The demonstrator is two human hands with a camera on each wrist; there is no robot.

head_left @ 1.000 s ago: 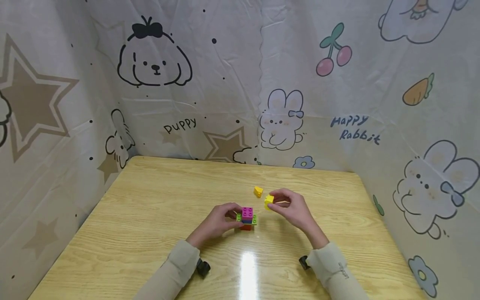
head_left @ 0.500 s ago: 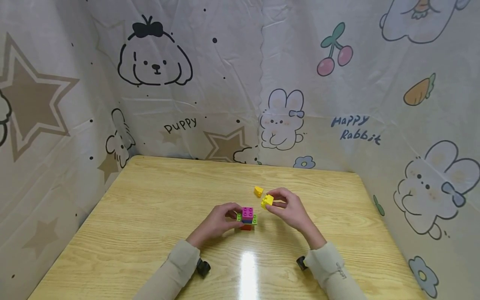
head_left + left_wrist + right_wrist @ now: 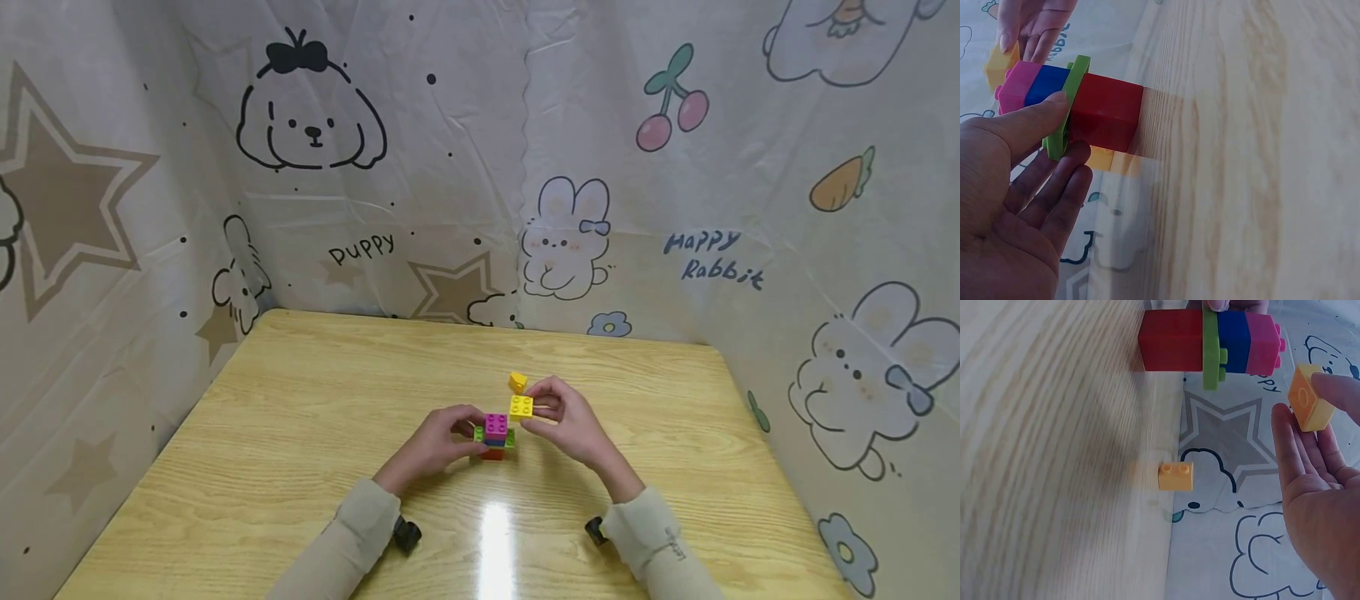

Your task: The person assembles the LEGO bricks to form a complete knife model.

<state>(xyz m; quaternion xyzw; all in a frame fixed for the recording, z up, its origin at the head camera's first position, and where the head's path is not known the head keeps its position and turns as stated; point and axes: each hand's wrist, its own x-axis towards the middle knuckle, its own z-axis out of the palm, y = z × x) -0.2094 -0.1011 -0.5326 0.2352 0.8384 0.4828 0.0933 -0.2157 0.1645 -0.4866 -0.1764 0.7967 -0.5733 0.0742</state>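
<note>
A stack of toy building bricks stands upright on the table: a red brick [image 3: 1107,112] at the bottom, a green plate [image 3: 1210,350], a blue brick [image 3: 1233,334] and a pink brick [image 3: 496,425] on top. My left hand [image 3: 438,442] grips the stack from the left, its thumb by the green plate. Just right of the stack's top, my right hand [image 3: 572,423] pinches a yellow brick [image 3: 521,407] between thumb and fingers. Its studs face up, and it hangs in the air. In the head view, a small gap shows between it and the pink brick.
A small orange-yellow brick [image 3: 517,382] lies on the wooden table [image 3: 337,375] behind the held yellow one. Printed cloth walls [image 3: 450,167] close off the back and both sides of the table.
My right hand has moved left toward the stack and turned the yellow brick so its studs point up. The left hand and the stack have stayed in place.
</note>
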